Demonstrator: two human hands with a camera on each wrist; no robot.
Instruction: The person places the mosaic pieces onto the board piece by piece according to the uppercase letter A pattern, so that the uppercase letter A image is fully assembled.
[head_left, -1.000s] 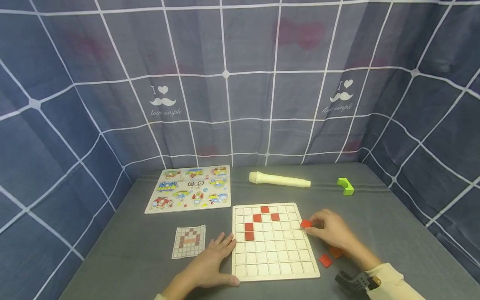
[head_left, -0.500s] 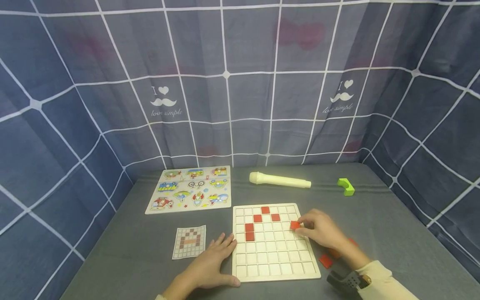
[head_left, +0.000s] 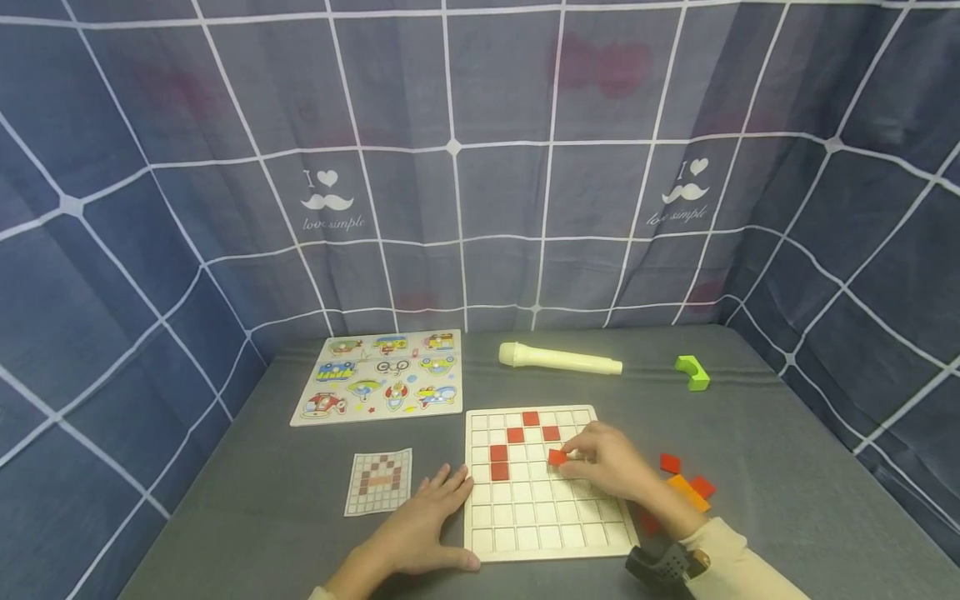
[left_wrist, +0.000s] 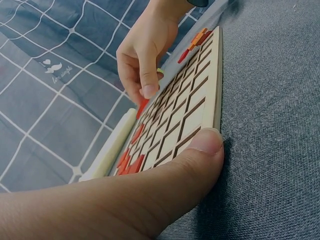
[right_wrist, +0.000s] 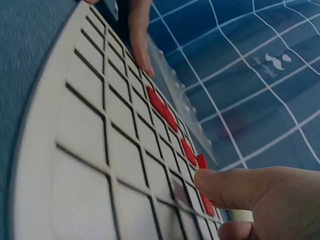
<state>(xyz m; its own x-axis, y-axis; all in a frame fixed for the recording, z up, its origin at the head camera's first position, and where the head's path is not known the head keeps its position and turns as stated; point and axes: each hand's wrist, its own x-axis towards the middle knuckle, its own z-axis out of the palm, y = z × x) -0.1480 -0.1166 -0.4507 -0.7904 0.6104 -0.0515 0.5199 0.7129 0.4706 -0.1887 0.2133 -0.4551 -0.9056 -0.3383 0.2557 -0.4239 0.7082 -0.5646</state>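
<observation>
A cream wooden grid board (head_left: 525,493) lies on the table, with several red square tiles (head_left: 498,454) set in its upper cells. My right hand (head_left: 611,462) pinches another red tile (head_left: 557,457) between thumb and fingertips, close over the board right of its middle. In the right wrist view the held tile (right_wrist: 204,192) shows upright beyond the thumb. Along the board's left edge rests my left hand (head_left: 427,525), fingers spread and thumb at the lower left corner. The left wrist view shows that thumb (left_wrist: 200,150) against the corner.
Loose red and orange tiles (head_left: 687,492) lie right of the board, partly under the right forearm. A pattern card (head_left: 378,483) is left of the left hand. Behind are a picture puzzle board (head_left: 378,379), a pale toy microphone (head_left: 558,359) and a green arch block (head_left: 692,373).
My right hand has carried the red tile leftward from beside the board's right edge to over its cells. More loose tiles show at the right. The left hand stays put.
</observation>
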